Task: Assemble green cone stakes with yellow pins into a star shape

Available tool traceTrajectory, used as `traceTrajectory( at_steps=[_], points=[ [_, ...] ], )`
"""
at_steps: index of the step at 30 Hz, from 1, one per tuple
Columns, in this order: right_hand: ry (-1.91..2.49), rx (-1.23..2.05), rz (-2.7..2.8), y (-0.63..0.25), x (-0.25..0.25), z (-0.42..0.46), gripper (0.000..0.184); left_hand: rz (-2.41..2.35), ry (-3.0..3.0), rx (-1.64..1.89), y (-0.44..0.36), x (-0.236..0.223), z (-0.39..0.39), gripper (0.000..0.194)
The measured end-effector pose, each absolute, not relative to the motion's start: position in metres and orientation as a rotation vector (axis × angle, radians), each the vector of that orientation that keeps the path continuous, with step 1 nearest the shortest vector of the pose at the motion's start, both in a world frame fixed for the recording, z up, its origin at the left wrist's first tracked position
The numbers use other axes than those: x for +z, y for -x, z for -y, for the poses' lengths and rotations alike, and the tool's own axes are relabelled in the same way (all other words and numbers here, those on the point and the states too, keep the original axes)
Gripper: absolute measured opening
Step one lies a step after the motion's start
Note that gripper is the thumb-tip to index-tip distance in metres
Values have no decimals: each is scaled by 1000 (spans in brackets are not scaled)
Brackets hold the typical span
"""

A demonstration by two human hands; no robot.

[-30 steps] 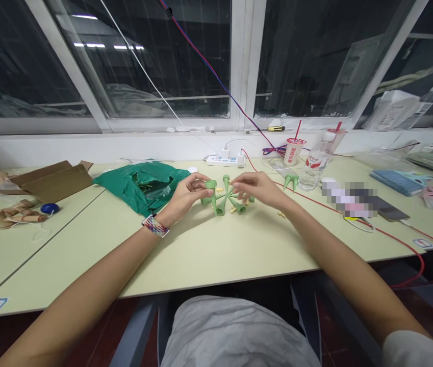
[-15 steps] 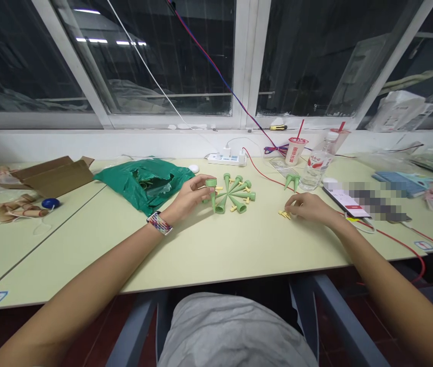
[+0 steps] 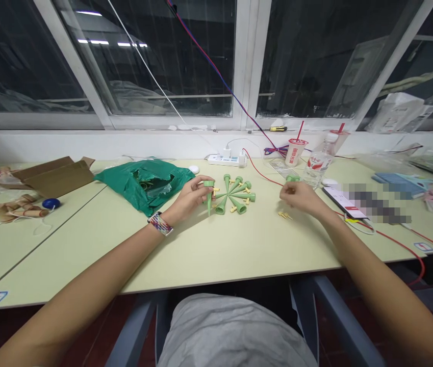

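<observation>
My left hand (image 3: 192, 198) grips a green plastic watering spike (image 3: 209, 198), its wide cap up and its point down. Beside that spike, several more green spikes (image 3: 239, 193) lie in a fan on the table, with small yellow valves among them. My right hand (image 3: 299, 196) is raised over the table with thumb and fingers pinched together; whatever is between them is hidden. Just below it lie a few loose yellow valves (image 3: 285, 215). Behind the right hand, green spike caps (image 3: 293, 178) show, partly covered.
Left of my left hand sits a torn green plastic bag (image 3: 147, 178), with a cardboard box (image 3: 53, 176) and wooden toys (image 3: 17, 208) beyond. A water bottle (image 3: 317, 162), a paper cup (image 3: 296, 152) and a phone (image 3: 346, 201) stand or lie at right. A power strip (image 3: 227, 160) is at the back.
My right hand has risen from the yellow valves and moved slightly left and back, fingers pinched. The spike in my left hand has shifted a little left.
</observation>
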State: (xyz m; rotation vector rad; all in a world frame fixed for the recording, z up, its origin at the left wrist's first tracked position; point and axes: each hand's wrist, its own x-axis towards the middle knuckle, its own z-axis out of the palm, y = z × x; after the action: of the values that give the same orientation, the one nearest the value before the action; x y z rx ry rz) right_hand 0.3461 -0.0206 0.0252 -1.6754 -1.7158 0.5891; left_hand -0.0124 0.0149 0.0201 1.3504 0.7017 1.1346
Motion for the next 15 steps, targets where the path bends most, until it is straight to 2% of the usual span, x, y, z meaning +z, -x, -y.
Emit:
traceTrajectory(
  at_steps=[3,5,10,15],
  points=[
    [1325,840,1626,-305,45,18,7,-714,-1365,1117,12,20,-14,39],
    [1123,892,1627,-274,54,15,12,-719,-1349,1119,12,21,-14,42],
    [757,842,1689,-217,51,0,10,-695,-1305,1133,11,22,-12,43],
    [652,723,1731,-209,33,-8,14,-673,-1303,1132,11,19,-13,39]
  ],
)
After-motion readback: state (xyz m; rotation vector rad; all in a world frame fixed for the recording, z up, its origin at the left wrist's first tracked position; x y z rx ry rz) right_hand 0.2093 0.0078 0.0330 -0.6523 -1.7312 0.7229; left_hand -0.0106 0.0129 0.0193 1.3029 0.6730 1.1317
